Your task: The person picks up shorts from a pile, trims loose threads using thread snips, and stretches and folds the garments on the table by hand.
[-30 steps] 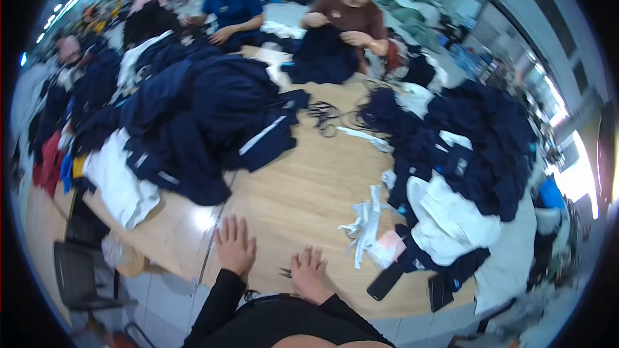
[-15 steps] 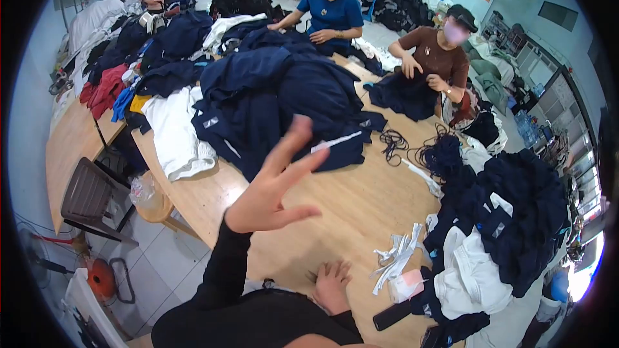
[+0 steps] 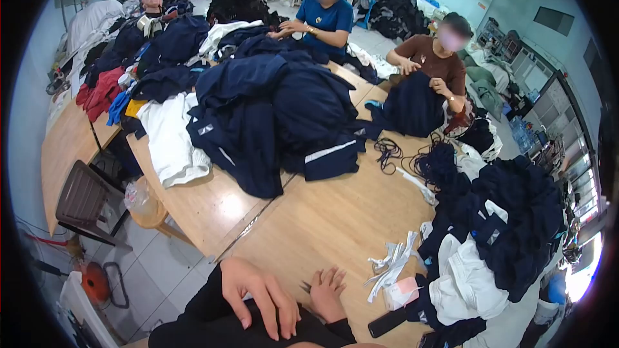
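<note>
Presumably light and stiff, a dark pointed tool (image 3: 306, 286) is best held behind its tips, beside the right hand (image 3: 328, 293), grip undeterminable; left hand (image 3: 253, 287) loosely spread.

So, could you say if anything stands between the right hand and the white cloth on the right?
Yes: the pink item lies between the right hand and white cloth; white strips lie farther off, the phone nearer the wearer.

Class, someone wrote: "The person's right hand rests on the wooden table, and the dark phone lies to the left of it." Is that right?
Not quite: the head view shows the dark phone lying to the right of the right hand, which does rest on the wooden table.
</note>
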### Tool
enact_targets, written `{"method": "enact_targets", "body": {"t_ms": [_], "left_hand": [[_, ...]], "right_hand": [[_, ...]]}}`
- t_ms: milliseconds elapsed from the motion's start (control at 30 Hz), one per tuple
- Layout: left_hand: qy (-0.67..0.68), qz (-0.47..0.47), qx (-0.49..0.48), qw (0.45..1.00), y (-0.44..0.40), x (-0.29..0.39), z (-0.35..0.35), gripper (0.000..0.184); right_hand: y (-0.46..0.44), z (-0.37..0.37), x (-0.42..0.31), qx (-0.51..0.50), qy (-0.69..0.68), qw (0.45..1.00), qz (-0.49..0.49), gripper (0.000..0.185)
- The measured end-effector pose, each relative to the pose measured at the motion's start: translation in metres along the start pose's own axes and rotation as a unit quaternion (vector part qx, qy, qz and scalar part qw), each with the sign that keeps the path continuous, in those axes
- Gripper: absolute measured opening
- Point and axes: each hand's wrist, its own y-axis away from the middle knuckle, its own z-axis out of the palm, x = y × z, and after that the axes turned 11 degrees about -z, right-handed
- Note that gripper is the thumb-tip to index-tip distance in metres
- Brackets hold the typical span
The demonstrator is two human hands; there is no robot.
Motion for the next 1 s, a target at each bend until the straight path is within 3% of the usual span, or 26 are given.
{"method": "enact_targets", "body": {"t_ms": [100,167,267,367,400,500,700,800,900,1000], "left_hand": [[0.009,0.075,-0.038,0.996,-0.004,-0.007,-0.006,0.064],[0.067,0.077,-0.015,0.995,-0.018,0.007,-0.001,0.055],[0.081,0.116,0.028,0.989,-0.034,0.011,0.020,0.057],[0.097,0.142,-0.038,0.984,-0.048,0.011,0.016,0.056],[0.096,0.141,-0.034,0.985,-0.049,0.013,0.014,0.057],[0.084,0.121,-0.014,0.989,-0.042,0.014,0.014,0.056],[0.059,0.111,0.014,0.992,-0.033,0.016,0.016,0.053],[0.063,0.081,0.006,0.995,-0.024,0.015,0.018,0.053],[0.025,0.080,0.022,0.996,-0.031,0.028,0.016,0.047],[0.037,0.084,-0.026,0.995,-0.019,0.003,0.026,0.060]], "right_hand": [[-0.001,-0.003,-0.007,0.015,-0.001,1.000,0.016,0.073],[0.003,-0.034,-0.024,0.034,-0.019,0.999,0.034,0.067],[0.002,-0.033,-0.015,0.171,-0.007,0.985,-0.003,0.048],[-0.004,-0.042,-0.007,0.156,-0.059,0.982,0.085,0.028],[-0.009,-0.017,0.010,0.240,-0.054,0.967,0.061,0.019],[-0.013,-0.012,0.027,0.221,-0.127,0.960,0.117,0.021],[-0.016,-0.031,0.022,0.246,-0.141,0.949,0.139,0.033],[-0.020,-0.013,0.046,0.266,-0.082,0.954,0.108,0.046],[-0.014,-0.059,0.026,0.168,-0.052,0.969,0.173,0.060],[0.002,-0.095,0.017,0.229,0.028,0.972,0.039,0.059]]}}
